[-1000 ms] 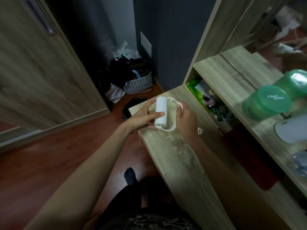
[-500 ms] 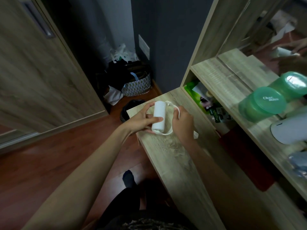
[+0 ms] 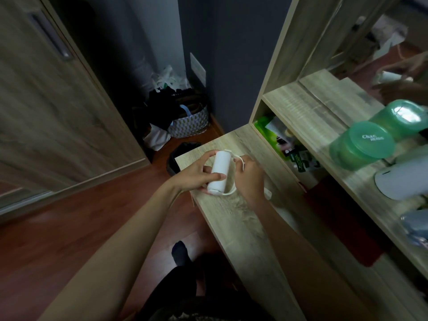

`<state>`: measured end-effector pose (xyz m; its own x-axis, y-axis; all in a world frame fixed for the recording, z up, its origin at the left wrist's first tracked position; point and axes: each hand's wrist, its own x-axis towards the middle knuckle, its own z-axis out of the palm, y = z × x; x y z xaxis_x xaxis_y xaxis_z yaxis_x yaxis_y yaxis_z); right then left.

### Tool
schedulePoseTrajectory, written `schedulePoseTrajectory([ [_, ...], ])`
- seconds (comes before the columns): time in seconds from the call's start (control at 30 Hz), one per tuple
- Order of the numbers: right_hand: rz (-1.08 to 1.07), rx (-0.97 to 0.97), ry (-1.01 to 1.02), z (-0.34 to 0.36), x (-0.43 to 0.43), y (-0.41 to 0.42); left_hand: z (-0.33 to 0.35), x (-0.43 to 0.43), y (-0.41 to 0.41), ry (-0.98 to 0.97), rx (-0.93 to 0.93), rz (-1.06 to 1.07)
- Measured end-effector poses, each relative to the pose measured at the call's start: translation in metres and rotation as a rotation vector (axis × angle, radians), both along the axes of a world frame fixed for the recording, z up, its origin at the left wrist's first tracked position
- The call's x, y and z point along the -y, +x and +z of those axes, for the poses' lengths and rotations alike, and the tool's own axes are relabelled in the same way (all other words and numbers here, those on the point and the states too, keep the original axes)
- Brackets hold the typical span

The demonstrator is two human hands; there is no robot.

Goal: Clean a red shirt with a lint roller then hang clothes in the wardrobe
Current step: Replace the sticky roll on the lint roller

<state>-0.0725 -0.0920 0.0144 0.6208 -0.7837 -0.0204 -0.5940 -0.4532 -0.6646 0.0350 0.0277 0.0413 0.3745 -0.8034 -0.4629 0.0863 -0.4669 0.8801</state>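
The left grip (image 3: 194,176) remained wrapped round the lint roller (image 3: 218,172) and the right grip (image 3: 251,181) curled on its handle (image 3: 230,192), unchanged above the counter (image 3: 243,228), so cleaning had evidently not begun.

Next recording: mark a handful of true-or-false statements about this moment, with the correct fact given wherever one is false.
1. The left hand grips the white lint roller. True.
2. The right hand lies flat on the desk. False: it holds the roller's thin frame, above the desk.
3. The green container lies on the floor. False: it is on the shelf at the right.
4. The patterned basket sits on the desk. False: it sits on the floor in the corner.
5. A red cloth lies below the shelf. True.
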Motion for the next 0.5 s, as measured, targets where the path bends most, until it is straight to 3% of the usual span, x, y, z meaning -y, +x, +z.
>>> schedulePoseTrajectory([
  [0.3, 0.027, 0.023, 0.035, 0.000, 0.000, -0.002, -0.014, -0.005, -0.001, -0.023, 0.083, 0.086],
  [0.5, 0.062, 0.081, 0.006, -0.011, -0.002, -0.006, -0.012, -0.006, 0.005, -0.021, 0.078, 0.012],
])
